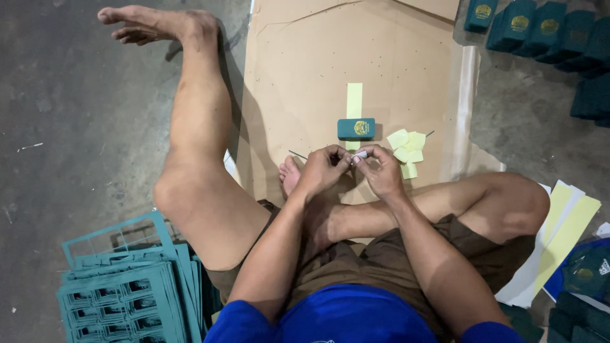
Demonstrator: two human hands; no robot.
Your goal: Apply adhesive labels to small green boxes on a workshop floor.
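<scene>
I sit on the floor with my legs spread over a brown cardboard sheet. My left hand and my right hand meet in front of me, pinching a small white piece between their fingertips. Just beyond them lies a small dark green box with a gold emblem, resting on a pale yellow paper strip. A loose pile of pale yellow paper squares lies right of the box. A thin dark stick lies left of my hands.
A stack of green die-cut card frames lies at the lower left. Several dark green boxes stand at the upper right. Yellow and white paper sheets and a blue bag are at the right.
</scene>
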